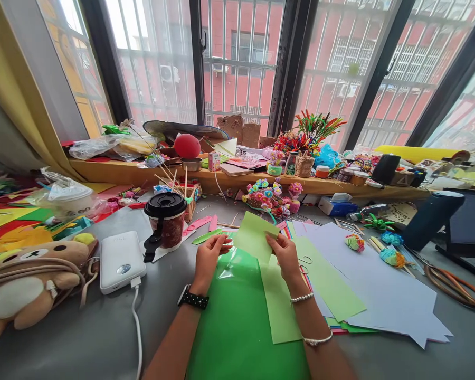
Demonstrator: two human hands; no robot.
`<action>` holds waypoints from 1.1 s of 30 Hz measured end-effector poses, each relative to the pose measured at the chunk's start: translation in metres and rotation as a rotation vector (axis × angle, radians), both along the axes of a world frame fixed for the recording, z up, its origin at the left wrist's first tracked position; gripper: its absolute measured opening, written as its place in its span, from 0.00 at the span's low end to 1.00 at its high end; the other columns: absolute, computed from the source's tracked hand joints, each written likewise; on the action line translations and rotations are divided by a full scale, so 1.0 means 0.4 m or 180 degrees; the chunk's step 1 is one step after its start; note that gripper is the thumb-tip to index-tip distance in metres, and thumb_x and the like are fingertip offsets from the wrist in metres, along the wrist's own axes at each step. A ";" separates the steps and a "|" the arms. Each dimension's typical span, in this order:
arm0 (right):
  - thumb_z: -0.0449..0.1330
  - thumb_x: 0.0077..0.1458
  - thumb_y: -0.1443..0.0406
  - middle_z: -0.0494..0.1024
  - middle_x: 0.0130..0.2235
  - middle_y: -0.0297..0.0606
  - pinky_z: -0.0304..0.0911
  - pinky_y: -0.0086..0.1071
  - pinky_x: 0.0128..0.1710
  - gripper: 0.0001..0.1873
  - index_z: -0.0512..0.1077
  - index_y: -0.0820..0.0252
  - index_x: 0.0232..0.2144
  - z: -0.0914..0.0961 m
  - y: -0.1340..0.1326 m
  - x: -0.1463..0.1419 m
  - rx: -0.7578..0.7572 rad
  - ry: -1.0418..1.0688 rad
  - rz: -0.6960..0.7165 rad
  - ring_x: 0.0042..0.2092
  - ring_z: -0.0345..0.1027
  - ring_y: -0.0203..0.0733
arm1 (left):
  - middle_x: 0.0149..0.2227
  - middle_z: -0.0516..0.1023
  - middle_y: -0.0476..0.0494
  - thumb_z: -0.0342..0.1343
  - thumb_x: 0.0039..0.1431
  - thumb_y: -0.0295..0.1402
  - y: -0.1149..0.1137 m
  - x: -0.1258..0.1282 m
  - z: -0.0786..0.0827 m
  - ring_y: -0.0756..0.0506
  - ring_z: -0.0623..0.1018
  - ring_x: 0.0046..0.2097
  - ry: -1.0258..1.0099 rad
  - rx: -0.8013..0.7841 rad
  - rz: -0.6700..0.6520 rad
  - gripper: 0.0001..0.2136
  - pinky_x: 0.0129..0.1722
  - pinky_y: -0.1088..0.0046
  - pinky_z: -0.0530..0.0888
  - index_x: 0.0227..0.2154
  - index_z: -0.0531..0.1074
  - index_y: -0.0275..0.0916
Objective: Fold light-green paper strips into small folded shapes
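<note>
A piece of light green paper (253,235) is held up above the green mat (233,316). My right hand (285,256) pinches it at its right edge, thumb in front. My left hand (209,258) is closed, its fingertips together beside the paper's left corner; whether they touch it I cannot tell. Under my right wrist lies another light green sheet (281,311), partly covered by the forearm. Scissors (305,264) show their handle loops just right of my right hand, on a further light green sheet (324,279). A narrow green paper strip (206,236) lies behind my left hand.
White sheets (380,285) spread to the right, near crumpled paper balls (354,242). On the left stand a lidded cup (166,221), a white power bank (122,261) with a cable, and a plush bear (31,279). Paper flowers (267,195) and a cluttered sill (237,182) lie behind.
</note>
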State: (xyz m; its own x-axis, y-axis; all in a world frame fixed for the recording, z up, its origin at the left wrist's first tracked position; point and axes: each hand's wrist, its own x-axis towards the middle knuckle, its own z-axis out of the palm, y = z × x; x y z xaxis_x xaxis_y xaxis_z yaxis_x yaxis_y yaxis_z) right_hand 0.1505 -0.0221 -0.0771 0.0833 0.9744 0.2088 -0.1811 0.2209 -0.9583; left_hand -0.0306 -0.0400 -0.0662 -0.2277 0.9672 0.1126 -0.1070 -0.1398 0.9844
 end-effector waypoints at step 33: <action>0.42 0.40 0.79 0.58 0.53 0.30 0.51 0.36 0.51 0.34 0.58 0.51 0.50 0.014 -0.039 -0.040 0.1654 -0.2466 0.0306 0.53 0.52 0.38 | 0.27 0.72 0.44 0.52 0.42 0.45 -0.009 0.022 0.011 0.47 0.74 0.29 0.0116 -0.0036 -0.0634 0.17 0.26 0.75 0.70 0.26 0.69 0.33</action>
State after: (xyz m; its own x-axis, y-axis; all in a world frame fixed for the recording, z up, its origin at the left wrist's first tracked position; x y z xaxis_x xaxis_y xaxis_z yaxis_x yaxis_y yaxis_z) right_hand 0.1346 -0.0377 -0.0715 -0.3373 0.7388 0.5835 0.4267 0.6724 -0.6048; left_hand -0.0217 -0.0435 -0.0618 -0.0276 0.9940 0.1060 -0.0959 -0.1082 0.9895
